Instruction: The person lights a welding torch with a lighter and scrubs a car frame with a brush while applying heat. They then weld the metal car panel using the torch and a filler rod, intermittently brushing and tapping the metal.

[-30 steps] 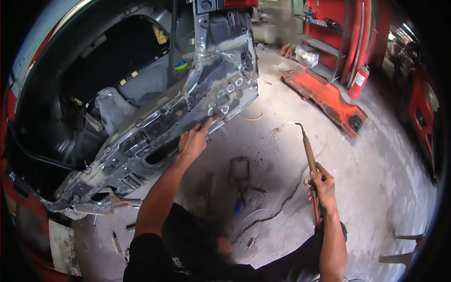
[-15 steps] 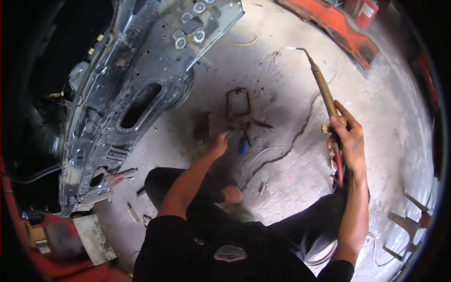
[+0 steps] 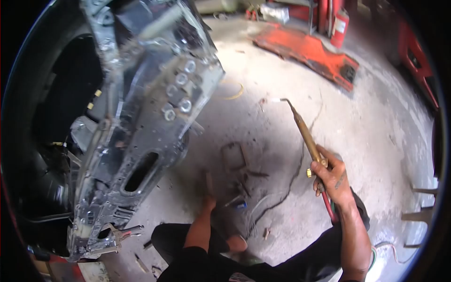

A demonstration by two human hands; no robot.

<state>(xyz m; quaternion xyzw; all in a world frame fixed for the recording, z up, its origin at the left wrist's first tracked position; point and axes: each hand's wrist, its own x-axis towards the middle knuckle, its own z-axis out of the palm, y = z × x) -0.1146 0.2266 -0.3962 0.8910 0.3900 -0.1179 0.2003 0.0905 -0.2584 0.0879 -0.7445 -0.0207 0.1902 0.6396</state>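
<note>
Gray floor lies under my hands. My right hand grips a gold torch. My left hand is blurry; I can't tell if it's closed. Left of it is a bare metal car. Far past my right hand lies a red board.

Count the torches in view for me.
1: the brass-coloured torch, gripped in the right hand, its bent tip pointing toward the picture's left. No other shows, though the car body or the dark picture edges could hide one.
</note>
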